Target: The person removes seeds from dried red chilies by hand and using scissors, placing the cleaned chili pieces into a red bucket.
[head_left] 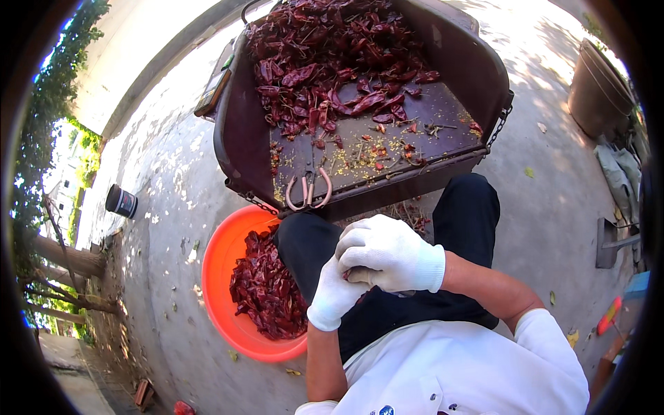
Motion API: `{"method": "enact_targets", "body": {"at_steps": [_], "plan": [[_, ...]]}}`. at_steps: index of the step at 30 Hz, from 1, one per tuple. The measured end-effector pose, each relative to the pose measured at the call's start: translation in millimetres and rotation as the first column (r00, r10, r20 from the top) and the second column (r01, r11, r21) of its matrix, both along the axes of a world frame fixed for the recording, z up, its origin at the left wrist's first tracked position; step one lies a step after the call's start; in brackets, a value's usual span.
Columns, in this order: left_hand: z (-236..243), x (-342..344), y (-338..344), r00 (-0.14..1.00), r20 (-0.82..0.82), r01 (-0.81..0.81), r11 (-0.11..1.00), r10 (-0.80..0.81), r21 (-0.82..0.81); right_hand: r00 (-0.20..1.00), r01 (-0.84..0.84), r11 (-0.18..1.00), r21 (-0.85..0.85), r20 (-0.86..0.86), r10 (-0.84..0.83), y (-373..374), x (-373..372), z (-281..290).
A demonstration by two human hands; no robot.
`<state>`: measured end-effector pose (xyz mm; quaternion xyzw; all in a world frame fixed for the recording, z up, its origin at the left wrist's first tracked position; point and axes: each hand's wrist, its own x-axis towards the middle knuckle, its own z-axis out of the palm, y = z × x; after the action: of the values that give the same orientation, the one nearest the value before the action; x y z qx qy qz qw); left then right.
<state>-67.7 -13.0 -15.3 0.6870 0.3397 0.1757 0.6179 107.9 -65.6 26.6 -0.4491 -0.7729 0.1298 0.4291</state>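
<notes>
In front of my lap, my gloved hands are pressed together. My right hand [391, 254], fingers curled, lies over the fingers of my left hand [330, 296]. A small dark red piece, coloured like a dried chili [346, 274], shows between them; the rest is hidden by the gloves. Beyond my knees stands a brown metal cart bed [443, 114] with a heap of dried red chilies [332, 48]. Scissors with pink handles [310, 190] lie at its near left edge. Left of my leg, an orange basin [220, 304] holds more dried red chilies [266, 290].
Yellow seeds and stem bits [366, 155] litter the cart bed's near part. Chains [499, 131] hang at its corners. A black bucket [122, 201] stands at left on the concrete. A large brown bin [600, 90] and grey sacks [619, 173] are at right.
</notes>
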Motion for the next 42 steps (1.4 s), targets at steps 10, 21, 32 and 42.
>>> {"method": "enact_targets", "body": {"at_steps": [10,21,32,42], "plan": [[17,-36,1,0.958,0.097,-0.229,0.927,0.268,-0.297,0.646,-0.144,0.897,-0.418,-0.726,-0.235,-10,1,25],[4,-148,58,0.556,-0.207,-0.599,0.561,0.805,0.572,0.874,0.261,0.941,-0.213,-0.363,-0.324,-6,7,-6],[46,13,-13,0.947,0.135,-0.311,0.736,0.291,0.602,0.879,0.331,0.908,-0.259,-0.265,-0.396,-18,3,-3],[43,20,-6,0.985,0.1,-0.17,0.646,0.144,0.744,0.923,0.365,0.925,-0.108,-0.09,-0.375,-25,16,-5]]}}
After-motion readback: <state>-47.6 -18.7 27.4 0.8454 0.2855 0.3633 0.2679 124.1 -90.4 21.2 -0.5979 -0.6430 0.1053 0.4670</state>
